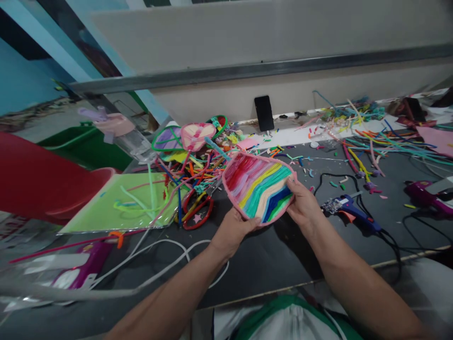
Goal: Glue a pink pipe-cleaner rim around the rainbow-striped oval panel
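A rounded panel (pixel 260 189) with a pink edge is filled with slanted stripes of red, pink, lilac, yellow, teal, cream, blue and green. It is held tilted above the dark table. My left hand (pixel 233 231) grips its lower left edge, thumb on the front. My right hand (pixel 302 200) pinches its right edge, thumb on the front. A light blue stem (pixel 216 148) sticks out beyond the panel's upper left side. Red-handled scissors (pixel 198 210) lie left of the panel, and a blue glue gun (pixel 354 212) lies to its right.
A phone (pixel 264 113) leans on the back wall. Pipe cleaners (pixel 396 141) and scraps litter the table (pixel 247 278). A clear bottle (pixel 129 137), green sheet (pixel 116 200), purple glue gun (pixel 85 264) and looping white cables are on the left. Another purple glue gun (pixel 428 196) lies far right.
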`<state>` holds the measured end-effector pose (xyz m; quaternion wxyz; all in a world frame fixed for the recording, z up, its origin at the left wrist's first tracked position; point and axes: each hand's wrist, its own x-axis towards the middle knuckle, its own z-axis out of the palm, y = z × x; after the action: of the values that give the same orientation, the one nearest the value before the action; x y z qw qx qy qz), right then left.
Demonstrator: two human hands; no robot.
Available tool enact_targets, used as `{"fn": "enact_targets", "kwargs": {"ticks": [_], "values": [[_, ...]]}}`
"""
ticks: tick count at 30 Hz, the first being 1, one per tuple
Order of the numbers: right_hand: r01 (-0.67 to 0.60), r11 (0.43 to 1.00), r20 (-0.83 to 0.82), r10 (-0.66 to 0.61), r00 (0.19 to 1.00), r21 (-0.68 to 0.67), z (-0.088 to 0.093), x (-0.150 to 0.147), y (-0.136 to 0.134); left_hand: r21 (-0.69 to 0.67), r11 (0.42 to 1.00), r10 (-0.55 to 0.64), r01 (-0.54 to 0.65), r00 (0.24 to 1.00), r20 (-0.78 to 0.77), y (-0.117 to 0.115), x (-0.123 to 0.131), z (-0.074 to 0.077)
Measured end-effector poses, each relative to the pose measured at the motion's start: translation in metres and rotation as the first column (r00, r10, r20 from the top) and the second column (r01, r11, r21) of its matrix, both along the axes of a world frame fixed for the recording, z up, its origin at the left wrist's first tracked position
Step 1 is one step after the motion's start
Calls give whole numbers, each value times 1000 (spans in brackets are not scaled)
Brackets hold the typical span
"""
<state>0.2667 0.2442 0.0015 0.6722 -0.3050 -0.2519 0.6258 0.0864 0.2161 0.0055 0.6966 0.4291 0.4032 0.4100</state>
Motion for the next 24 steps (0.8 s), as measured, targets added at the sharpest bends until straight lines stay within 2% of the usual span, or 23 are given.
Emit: {"fn": "enact_targets", "kwargs": {"ticks": [3,5,8,10,14,17,19,21,22,23,24], "values": [[74,997,22,-75,997,37,5,5,-2,-1,999,-36,36,995,-88,2,-2,1],[141,987,44,-144,989,72,10,9,-4,-20,998,-61,58,976,-210,5,-7,3],[209,972,87,-218,972,107,17,15,-6,71,994,-43,85,889,-457,13,-18,7],[221,968,124,-235,964,117,21,17,-9,201,977,54,72,826,-561,17,-24,10],[206,971,215,-229,949,124,33,19,-24,479,878,306,11,756,-579,17,-33,26],[192,971,343,-231,911,145,42,23,-44,648,749,438,137,631,-640,7,-34,48],[177,971,457,-232,859,160,46,27,-59,763,591,551,261,561,-618,-3,-30,64],[161,975,521,-218,825,153,47,31,-73,869,385,649,312,577,-495,-13,-21,77],[152,978,516,-204,832,141,46,33,-78,893,308,674,328,587,-449,-17,-14,82],[141,982,496,-185,848,125,45,34,-84,903,251,694,350,585,-420,-20,-7,85],[124,986,467,-160,870,108,44,36,-88,897,220,706,382,572,-417,-23,0,86]]}}
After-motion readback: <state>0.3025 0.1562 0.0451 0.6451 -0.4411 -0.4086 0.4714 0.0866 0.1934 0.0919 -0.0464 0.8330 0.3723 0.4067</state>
